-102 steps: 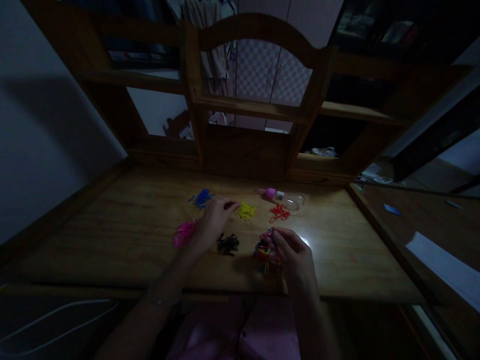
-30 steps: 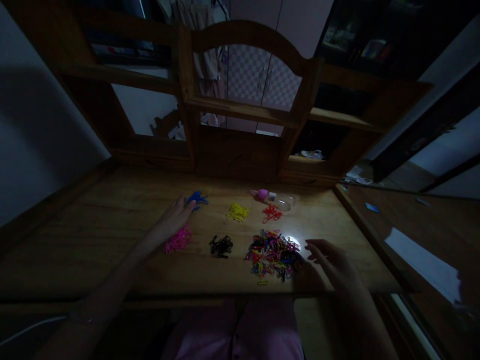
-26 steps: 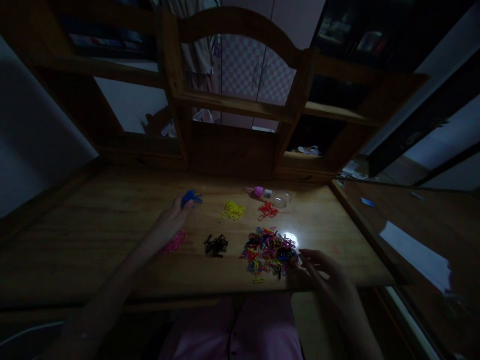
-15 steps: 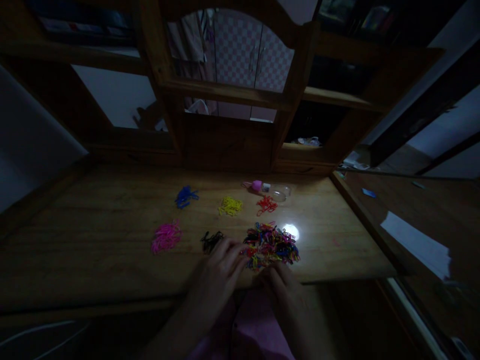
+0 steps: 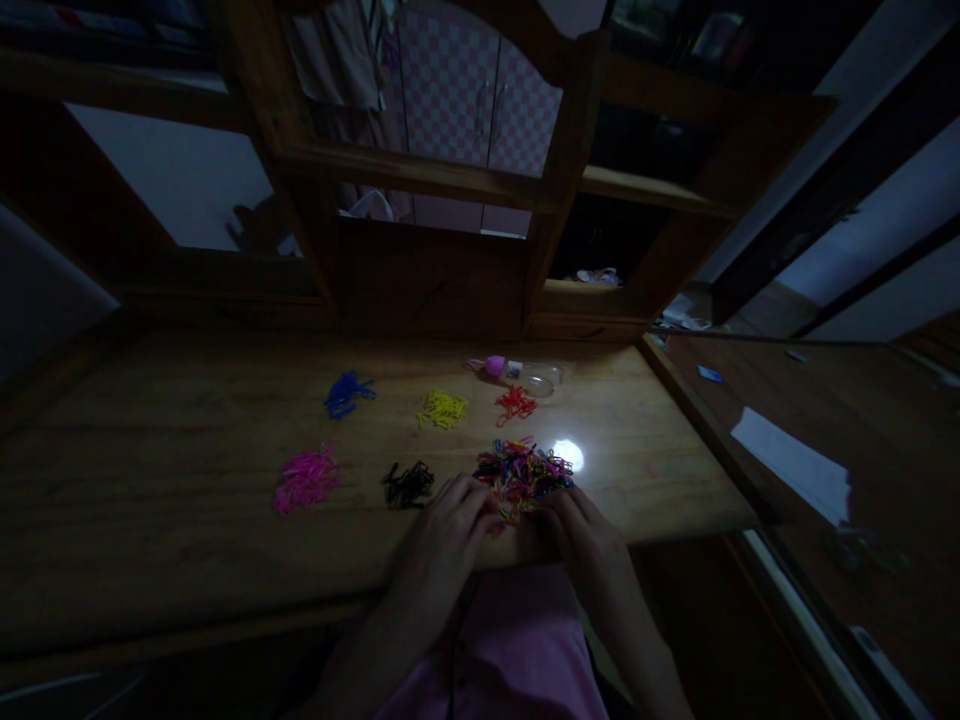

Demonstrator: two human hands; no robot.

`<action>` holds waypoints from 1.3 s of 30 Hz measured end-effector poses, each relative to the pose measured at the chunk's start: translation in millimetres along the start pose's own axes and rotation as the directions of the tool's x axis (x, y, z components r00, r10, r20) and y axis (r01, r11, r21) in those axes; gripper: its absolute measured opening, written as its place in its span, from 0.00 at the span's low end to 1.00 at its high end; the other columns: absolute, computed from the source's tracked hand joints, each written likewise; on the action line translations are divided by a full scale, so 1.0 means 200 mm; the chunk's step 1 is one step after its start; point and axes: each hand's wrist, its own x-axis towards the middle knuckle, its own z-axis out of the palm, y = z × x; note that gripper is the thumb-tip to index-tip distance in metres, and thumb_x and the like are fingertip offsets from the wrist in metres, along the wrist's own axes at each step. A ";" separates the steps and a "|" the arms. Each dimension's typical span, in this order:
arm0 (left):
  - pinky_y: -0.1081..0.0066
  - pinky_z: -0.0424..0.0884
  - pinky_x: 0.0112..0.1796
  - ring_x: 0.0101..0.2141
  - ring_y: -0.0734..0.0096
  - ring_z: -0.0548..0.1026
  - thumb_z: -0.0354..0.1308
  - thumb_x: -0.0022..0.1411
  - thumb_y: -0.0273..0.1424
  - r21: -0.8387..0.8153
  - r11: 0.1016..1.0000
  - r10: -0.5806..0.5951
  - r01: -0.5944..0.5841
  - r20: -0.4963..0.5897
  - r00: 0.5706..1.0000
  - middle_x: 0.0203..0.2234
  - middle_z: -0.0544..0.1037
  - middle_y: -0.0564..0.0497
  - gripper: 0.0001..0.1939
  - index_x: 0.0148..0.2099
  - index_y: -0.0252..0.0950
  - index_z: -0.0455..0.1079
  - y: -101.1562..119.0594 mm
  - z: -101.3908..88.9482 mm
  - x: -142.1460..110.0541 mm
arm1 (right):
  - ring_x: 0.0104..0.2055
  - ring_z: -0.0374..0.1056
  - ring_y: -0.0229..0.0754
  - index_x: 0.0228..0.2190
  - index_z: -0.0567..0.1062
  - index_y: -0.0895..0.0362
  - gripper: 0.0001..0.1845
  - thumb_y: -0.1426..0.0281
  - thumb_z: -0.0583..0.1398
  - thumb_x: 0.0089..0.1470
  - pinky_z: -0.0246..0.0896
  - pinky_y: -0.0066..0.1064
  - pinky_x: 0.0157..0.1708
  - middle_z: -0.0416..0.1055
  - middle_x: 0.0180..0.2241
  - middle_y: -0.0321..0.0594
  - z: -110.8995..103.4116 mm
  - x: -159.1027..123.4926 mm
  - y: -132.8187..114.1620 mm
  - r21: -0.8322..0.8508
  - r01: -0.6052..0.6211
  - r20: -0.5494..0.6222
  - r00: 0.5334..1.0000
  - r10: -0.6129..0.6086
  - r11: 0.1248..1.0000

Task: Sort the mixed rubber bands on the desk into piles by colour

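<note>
A mixed pile of coloured paper clips (image 5: pixel 523 470) lies near the front edge of the wooden desk. My left hand (image 5: pixel 448 525) touches its left front side, fingers bent together, with a small reddish bit at the fingertips. At the pile's right front is my right hand (image 5: pixel 589 530), its fingers curled and their tips hidden in the dim light. Just left of my left hand sits a heap of black clips (image 5: pixel 408 485). Sorted by colour, pink clips (image 5: pixel 306 478), blue clips (image 5: pixel 348 393), yellow clips (image 5: pixel 442 409) and red clips (image 5: pixel 515 403) form separate heaps.
Behind the red heap a clear bottle with a pink cap (image 5: pixel 493 366) lies on its side. A wooden shelf unit (image 5: pixel 431 280) rises along the back of the desk. White papers (image 5: pixel 791 465) and a small blue packet (image 5: pixel 709 374) lie on the surface at right.
The view has shifted, so the desk and heaps appear further left. My right hand has moved up against the front right of the mixed pile. My left hand stays at its left side.
</note>
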 end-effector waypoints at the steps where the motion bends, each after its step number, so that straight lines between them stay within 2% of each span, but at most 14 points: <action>1: 0.68 0.70 0.44 0.40 0.67 0.71 0.50 0.63 0.23 0.010 1.000 -0.001 0.001 -0.006 1.000 0.37 0.71 0.51 0.09 0.35 0.39 0.69 0.00 0.00 0.00 | 0.35 0.70 0.40 0.38 0.72 0.54 0.12 0.70 0.49 0.65 0.64 0.28 0.35 0.71 0.38 0.42 0.00 0.01 -0.01 -0.013 0.014 0.009 1.000 -0.014 1.000; 7: 0.68 0.68 0.44 0.40 0.67 0.72 0.51 0.64 0.24 0.065 0.998 0.019 -0.016 -0.042 0.999 0.37 0.72 0.52 0.08 0.37 0.40 0.69 -0.02 0.00 -0.01 | 0.35 0.71 0.40 0.37 0.73 0.53 0.09 0.70 0.53 0.63 0.62 0.27 0.31 0.71 0.38 0.41 0.00 0.05 -0.03 -0.129 0.022 0.061 0.998 -0.015 0.991; 12: 0.67 0.68 0.46 0.43 0.68 0.72 0.52 0.64 0.25 0.072 0.997 0.017 -0.015 -0.039 0.999 0.39 0.72 0.53 0.08 0.40 0.42 0.70 -0.03 0.01 0.01 | 0.31 0.71 0.41 0.35 0.73 0.55 0.04 0.72 0.56 0.59 0.55 0.28 0.23 0.73 0.38 0.41 0.00 0.11 -0.03 -0.299 0.004 0.087 0.996 0.023 0.954; 17: 0.69 0.69 0.46 0.43 0.69 0.72 0.51 0.65 0.23 0.060 0.997 0.042 -0.038 -0.067 0.997 0.39 0.73 0.52 0.10 0.41 0.41 0.70 0.01 0.01 0.03 | 0.27 0.70 0.40 0.32 0.72 0.56 0.04 0.74 0.56 0.56 0.50 0.29 0.20 0.73 0.33 0.40 0.00 0.17 -0.02 -0.383 0.084 0.093 0.994 -0.052 0.920; 20: 0.68 0.69 0.47 0.43 0.69 0.72 0.51 0.65 0.24 0.113 0.992 0.071 -0.064 -0.054 0.996 0.40 0.72 0.52 0.09 0.42 0.41 0.70 0.04 0.01 0.04 | 0.26 0.69 0.39 0.31 0.71 0.56 0.03 0.73 0.56 0.55 0.52 0.28 0.21 0.73 0.34 0.41 -0.03 0.17 0.01 -0.293 0.078 0.032 0.997 -0.072 0.953; 24: 0.64 0.67 0.48 0.44 0.66 0.69 0.54 0.64 0.26 0.253 0.953 0.159 -0.166 0.048 0.986 0.41 0.71 0.52 0.06 0.42 0.41 0.70 0.06 0.03 0.06 | 0.27 0.69 0.38 0.32 0.70 0.56 0.02 0.73 0.57 0.53 0.59 0.26 0.26 0.73 0.31 0.40 -0.06 0.15 0.07 -0.031 0.092 -0.033 0.995 -0.093 0.995; 27: 0.63 0.67 0.47 0.44 0.64 0.67 0.58 0.62 0.27 0.321 0.919 0.203 -0.231 0.118 0.972 0.40 0.70 0.51 0.05 0.41 0.40 0.69 0.04 0.07 0.09 | 0.25 0.68 0.37 0.31 0.71 0.56 0.02 0.71 0.58 0.53 0.60 0.26 0.26 0.72 0.27 0.36 -0.09 0.13 0.09 0.134 0.010 -0.086 0.996 0.001 0.991; 29: 0.62 0.67 0.47 0.44 0.63 0.67 0.58 0.61 0.27 0.335 0.911 0.211 -0.239 0.120 0.970 0.40 0.70 0.50 0.04 0.40 0.39 0.69 0.03 0.10 0.11 | 0.24 0.67 0.36 0.32 0.72 0.56 0.04 0.67 0.60 0.54 0.60 0.26 0.25 0.73 0.26 0.36 -0.11 0.12 0.08 0.278 -0.070 -0.093 0.991 0.100 0.958; 31: 0.62 0.67 0.47 0.44 0.63 0.67 0.57 0.62 0.26 0.319 0.919 0.213 -0.231 0.090 0.973 0.40 0.70 0.49 0.03 0.39 0.38 0.69 0.03 0.11 0.13 | 0.25 0.68 0.37 0.32 0.73 0.56 0.08 0.64 0.62 0.54 0.61 0.26 0.24 0.73 0.26 0.37 -0.13 0.11 0.06 0.498 -0.150 -0.071 0.975 0.212 0.854; 34: 0.63 0.67 0.46 0.44 0.63 0.68 0.55 0.63 0.26 0.242 0.947 0.209 -0.212 0.040 0.977 0.40 0.71 0.49 0.03 0.38 0.39 0.69 0.04 0.10 0.14 | 0.24 0.67 0.36 0.33 0.75 0.57 0.12 0.62 0.65 0.51 0.62 0.26 0.24 0.73 0.25 0.36 -0.14 0.12 0.04 0.796 -0.262 0.058 0.930 0.363 0.545; 37: 0.65 0.67 0.46 0.43 0.65 0.71 0.55 0.64 0.30 0.092 0.985 0.148 -0.143 -0.048 0.988 0.39 0.74 0.51 0.02 0.38 0.39 0.69 0.06 0.07 0.14 | 0.24 0.67 0.35 0.33 0.77 0.58 0.14 0.63 0.69 0.46 0.64 0.25 0.24 0.74 0.26 0.37 -0.12 0.13 0.04 0.923 -0.320 0.200 0.875 0.441 0.215; 39: 0.67 0.68 0.43 0.39 0.67 0.73 0.55 0.64 0.32 -0.042 0.997 0.057 -0.063 -0.127 0.990 0.37 0.76 0.52 0.04 0.38 0.40 0.70 0.06 0.06 0.14 | 0.25 0.69 0.35 0.33 0.78 0.58 0.15 0.65 0.71 0.43 0.66 0.25 0.25 0.75 0.27 0.37 -0.10 0.14 0.06 0.948 -0.314 0.250 0.843 0.476 0.059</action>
